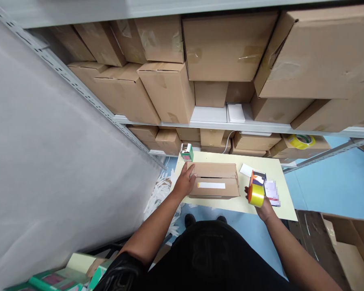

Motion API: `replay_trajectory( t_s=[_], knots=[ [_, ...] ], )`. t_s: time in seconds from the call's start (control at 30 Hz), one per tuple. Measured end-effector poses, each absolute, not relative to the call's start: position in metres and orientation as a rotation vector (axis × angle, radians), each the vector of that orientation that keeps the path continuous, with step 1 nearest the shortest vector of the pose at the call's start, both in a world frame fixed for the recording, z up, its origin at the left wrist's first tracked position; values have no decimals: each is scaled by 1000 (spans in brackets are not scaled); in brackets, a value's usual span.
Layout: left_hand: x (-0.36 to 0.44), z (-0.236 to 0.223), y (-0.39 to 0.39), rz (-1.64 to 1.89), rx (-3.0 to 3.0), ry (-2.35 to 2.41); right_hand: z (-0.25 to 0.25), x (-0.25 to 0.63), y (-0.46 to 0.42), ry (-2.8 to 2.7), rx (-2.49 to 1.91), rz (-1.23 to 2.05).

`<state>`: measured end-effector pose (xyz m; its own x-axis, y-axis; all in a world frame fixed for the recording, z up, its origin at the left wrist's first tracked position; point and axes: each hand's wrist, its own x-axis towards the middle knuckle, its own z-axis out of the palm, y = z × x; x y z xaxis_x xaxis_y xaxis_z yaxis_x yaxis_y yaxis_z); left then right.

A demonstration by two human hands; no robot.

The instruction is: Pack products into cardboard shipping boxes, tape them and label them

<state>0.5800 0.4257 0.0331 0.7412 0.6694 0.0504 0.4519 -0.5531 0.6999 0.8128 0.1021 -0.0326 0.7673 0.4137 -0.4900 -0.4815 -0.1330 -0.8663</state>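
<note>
A closed cardboard box lies lengthwise on the pale yellow table, a white label strip on its top and a narrow dark gap between the flaps. At its left end, my left hand grips the edge, fingers over the top corner. My right hand is closed around a tape dispenser with an orange frame and a roll of yellow tape, held just right of the box and apart from it. Part of that hand is hidden behind the roll.
A small green-and-white box stands at the table's back left corner. Papers lie at the right. Shelves full of cartons rise behind, with a yellow tape roll on one. Paper strips litter the floor; an open carton stands right.
</note>
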Motion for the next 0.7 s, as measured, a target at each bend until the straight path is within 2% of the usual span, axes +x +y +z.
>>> replay_trajectory(
  t_s=[0.07, 0.2, 0.57, 0.7],
  knots=[
    [582, 31, 425, 422, 2269, 795, -11, 801, 115, 37, -1299, 872],
    [585, 24, 422, 450, 2310, 689, 11, 784, 131, 60, -1290, 882],
    [578, -24, 408, 321, 2221, 734, -13, 775, 119, 85, -1396, 953],
    [577, -27, 402, 332, 2286, 758, -13, 777, 123, 65, -1437, 934]
  ],
)
